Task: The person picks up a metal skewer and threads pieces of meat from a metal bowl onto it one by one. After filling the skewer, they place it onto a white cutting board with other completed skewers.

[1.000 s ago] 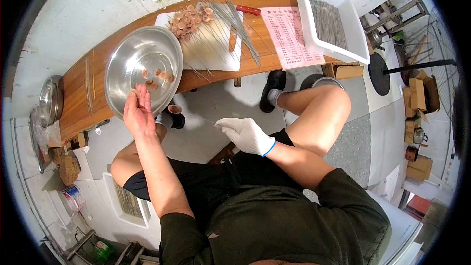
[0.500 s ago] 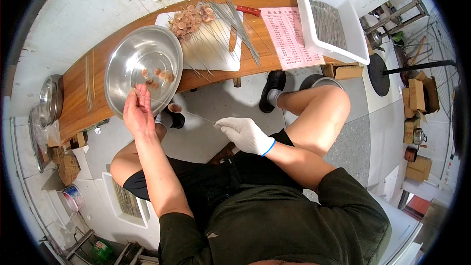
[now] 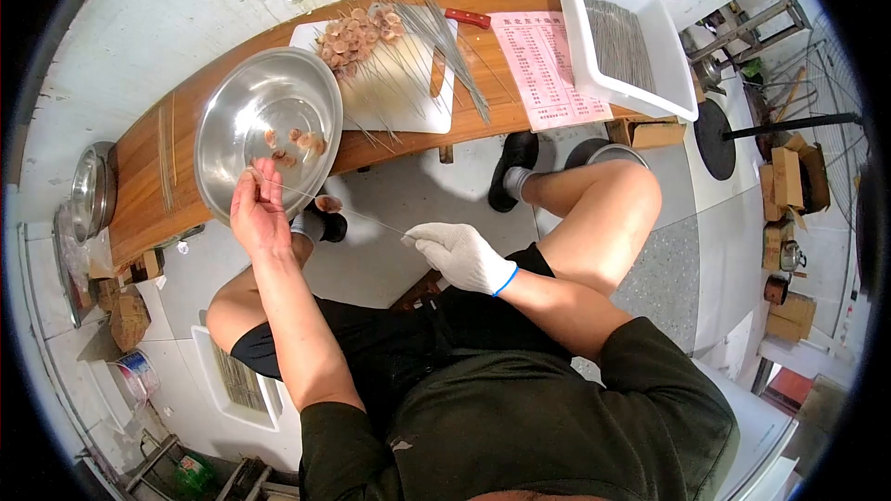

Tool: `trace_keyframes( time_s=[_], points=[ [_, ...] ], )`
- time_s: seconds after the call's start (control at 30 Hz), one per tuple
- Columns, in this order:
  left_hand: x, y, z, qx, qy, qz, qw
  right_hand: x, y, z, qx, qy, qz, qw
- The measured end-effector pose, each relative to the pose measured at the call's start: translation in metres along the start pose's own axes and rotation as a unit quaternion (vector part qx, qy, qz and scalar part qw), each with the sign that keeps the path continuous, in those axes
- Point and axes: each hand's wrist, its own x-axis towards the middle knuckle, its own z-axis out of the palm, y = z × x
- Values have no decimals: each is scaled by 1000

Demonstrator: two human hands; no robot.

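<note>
My bare left hand (image 3: 259, 213) is held over the near rim of a steel bowl (image 3: 215, 97), its fingers pinched together; what lies between the fingertips is too small to make out. Several small brownish food pieces (image 3: 302, 139) lie in that bowl. My right hand (image 3: 464, 257), in a white knitted glove, grips the near end of a thin metal skewer (image 3: 367, 219). The skewer runs up and left to my left fingers, with one round brownish food piece (image 3: 327, 204) threaded partway along it.
On the wooden table (image 3: 139, 167), a white cutting board (image 3: 399, 111) bears a pile of loaded skewers (image 3: 353, 42). Beside it are a red-handled knife (image 3: 468, 18), a pink printed sheet (image 3: 548, 74) and a white bin (image 3: 682, 97) of skewers. Another skewer tray (image 3: 271, 417) stands low left.
The whole view has shifted very slightly left. Both hands and the skewer keep nearly the same pose.
</note>
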Motion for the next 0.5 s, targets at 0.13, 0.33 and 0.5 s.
trace_keyframes(
  time_s=[0.13,0.33,0.5],
  points=[
    [1,0,-2,5,-8,3,1000,0,1,0,1,-7,11,1000],
    [-2,-2,1,36,-21,30,999,-2,-2,1,51,-16,68,996],
    [-4,-2,3,45,-25,37,998,-4,-5,2,103,-17,87,991]
  ],
)
